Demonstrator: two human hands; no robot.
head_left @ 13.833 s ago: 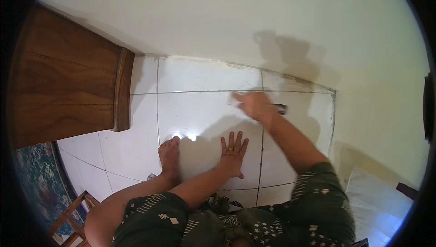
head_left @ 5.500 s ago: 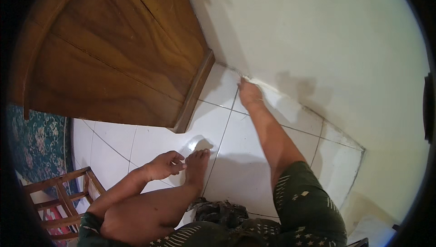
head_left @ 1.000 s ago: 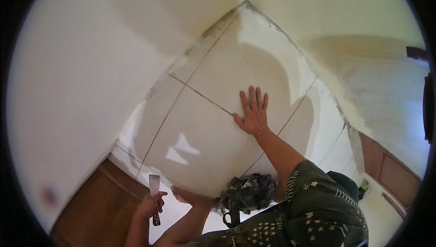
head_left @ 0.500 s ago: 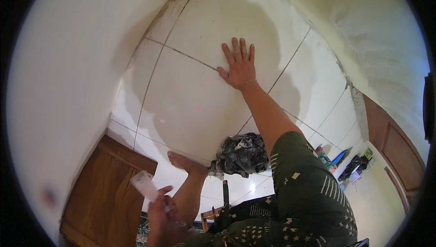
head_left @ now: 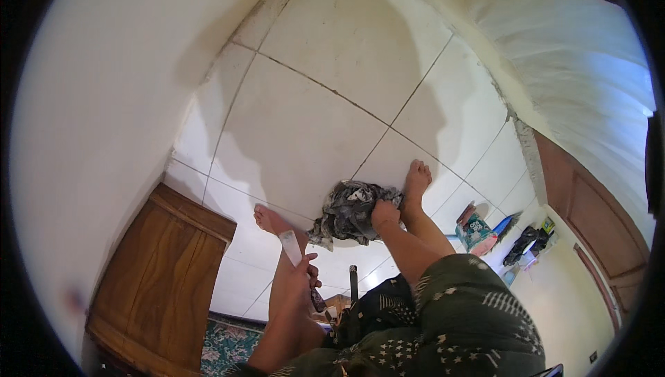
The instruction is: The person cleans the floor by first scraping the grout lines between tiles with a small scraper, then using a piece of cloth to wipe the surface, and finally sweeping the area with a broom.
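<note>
My left hand [head_left: 305, 276] is closed round a putty knife [head_left: 291, 247], low at the left in front of my shin. Its whitish blade points up and away, and a dark handle end shows below the fingers. My right hand [head_left: 385, 215] is closed on the right side of a crumpled black plastic bag [head_left: 350, 211] smeared with white. The bag stands on the white tiles between my bare feet; what is inside it is hidden. Large pale floor tiles [head_left: 325, 127] with dark joints lie beyond it.
A brown wooden cabinet [head_left: 159, 259] stands at the left by the wall. To the right are a teal-and-white packet [head_left: 476, 231], a blue brush-like thing [head_left: 506, 223] and a black bag [head_left: 528, 245]. A green patterned mat [head_left: 232, 346] lies near. White sheeting [head_left: 568, 58] hangs at the far right.
My right hand has left the floor tile, drawn back toward me and taken hold of the black bag. My left hand has moved right and up with the putty knife.
</note>
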